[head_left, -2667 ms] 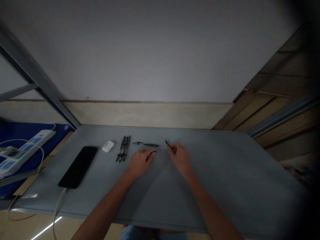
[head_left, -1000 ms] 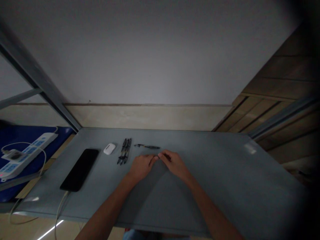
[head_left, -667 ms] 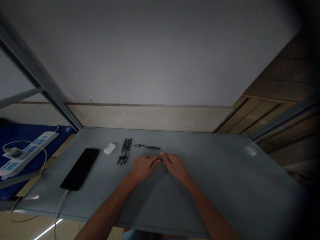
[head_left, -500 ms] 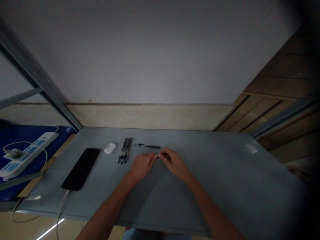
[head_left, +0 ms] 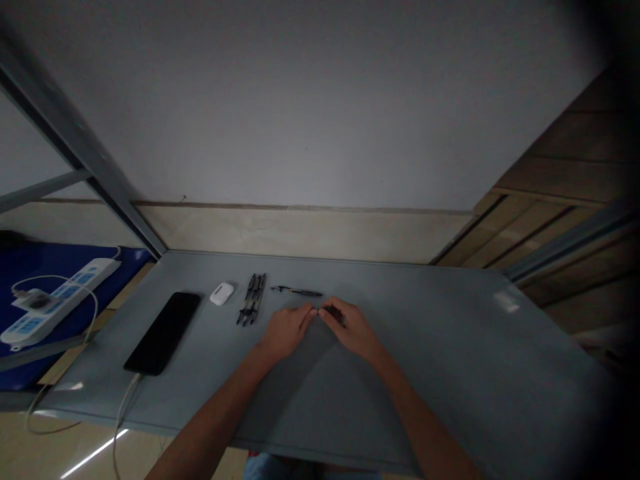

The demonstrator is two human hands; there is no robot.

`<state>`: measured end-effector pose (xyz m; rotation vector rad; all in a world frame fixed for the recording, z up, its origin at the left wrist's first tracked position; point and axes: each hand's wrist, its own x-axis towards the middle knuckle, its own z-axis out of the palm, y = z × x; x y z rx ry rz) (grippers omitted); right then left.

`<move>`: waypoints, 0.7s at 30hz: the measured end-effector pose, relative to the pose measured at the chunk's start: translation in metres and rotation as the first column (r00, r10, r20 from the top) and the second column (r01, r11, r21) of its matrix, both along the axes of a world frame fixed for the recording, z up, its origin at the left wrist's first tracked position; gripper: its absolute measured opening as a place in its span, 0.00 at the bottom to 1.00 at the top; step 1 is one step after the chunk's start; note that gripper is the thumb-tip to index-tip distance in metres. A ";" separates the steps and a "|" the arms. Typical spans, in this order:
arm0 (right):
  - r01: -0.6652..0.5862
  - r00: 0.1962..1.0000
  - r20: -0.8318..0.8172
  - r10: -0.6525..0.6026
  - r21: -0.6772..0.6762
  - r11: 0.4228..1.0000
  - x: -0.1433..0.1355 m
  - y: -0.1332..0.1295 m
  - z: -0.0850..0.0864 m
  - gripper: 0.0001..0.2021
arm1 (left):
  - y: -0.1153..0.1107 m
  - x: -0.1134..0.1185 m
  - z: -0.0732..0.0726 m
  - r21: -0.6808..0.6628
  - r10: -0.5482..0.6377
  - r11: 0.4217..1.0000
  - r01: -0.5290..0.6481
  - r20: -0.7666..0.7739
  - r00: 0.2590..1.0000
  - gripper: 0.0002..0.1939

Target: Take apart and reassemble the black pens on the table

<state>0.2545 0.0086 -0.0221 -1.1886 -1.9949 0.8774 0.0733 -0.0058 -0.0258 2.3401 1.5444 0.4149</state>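
Note:
My left hand (head_left: 289, 329) and my right hand (head_left: 349, 325) meet fingertip to fingertip over the middle of the grey table (head_left: 440, 373). Both are closed in a pinch. Between the fingertips is a tiny dark piece, mostly hidden and too small to name. Just beyond my fingers a dark pen (head_left: 300, 291) lies crosswise on the table. Left of my left hand, several black and clear pens (head_left: 251, 300) lie side by side in a row.
A white earbud case (head_left: 221, 293) and a black phone (head_left: 164, 333) with a charging cable (head_left: 121, 407) lie to the left. Beyond the table's left edge, a white power strip (head_left: 63, 300) rests on a blue surface. A wall (head_left: 310, 233) closes off the back.
The view has shifted slightly. Both hands stay pinched together in the same place, with barely any change in the fingers. The pens have not moved on the table.

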 end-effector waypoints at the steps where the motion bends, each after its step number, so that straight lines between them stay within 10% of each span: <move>1: -0.012 1.000 -0.015 0.012 -0.008 1.000 0.000 0.000 0.000 0.12 | 0.000 -0.001 0.000 0.006 0.003 1.000 -0.003 0.005 1.000 0.24; 21: -0.021 0.999 -0.027 0.020 -0.038 0.999 0.003 0.002 -0.003 0.16 | -0.002 0.000 -0.002 0.068 -0.046 0.997 0.046 -0.005 0.999 0.20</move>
